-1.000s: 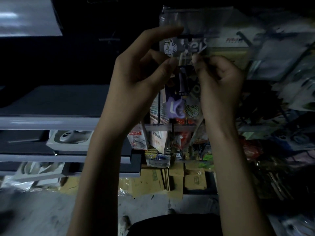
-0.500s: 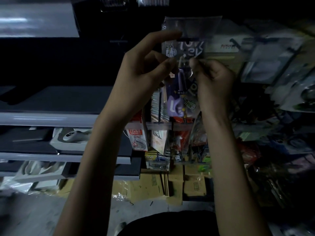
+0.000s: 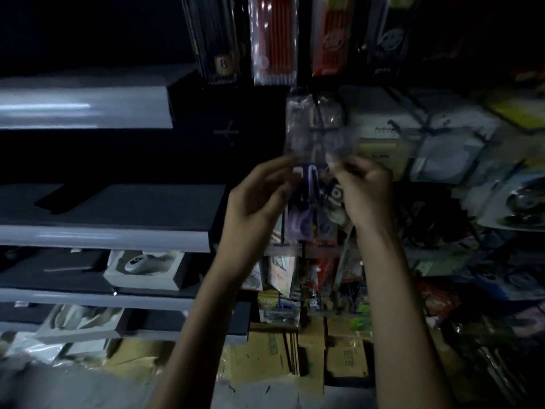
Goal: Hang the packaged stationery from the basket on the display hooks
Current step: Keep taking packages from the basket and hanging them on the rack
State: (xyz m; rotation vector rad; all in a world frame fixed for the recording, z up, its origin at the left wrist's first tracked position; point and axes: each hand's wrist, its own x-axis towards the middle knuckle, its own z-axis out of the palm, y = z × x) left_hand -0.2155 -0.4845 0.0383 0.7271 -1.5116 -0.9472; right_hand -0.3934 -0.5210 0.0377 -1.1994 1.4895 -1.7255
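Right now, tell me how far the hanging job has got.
Done: red pencil packs already hang above. In hand: left hand and right hand hold a clear plastic packet with purple print, raised; blur hides whether it is hooked. Left: basket out of view, remainder unknown.

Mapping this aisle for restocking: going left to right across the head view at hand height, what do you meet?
grey shelf → left hand → clear stationery pack → right hand → white hanging pack
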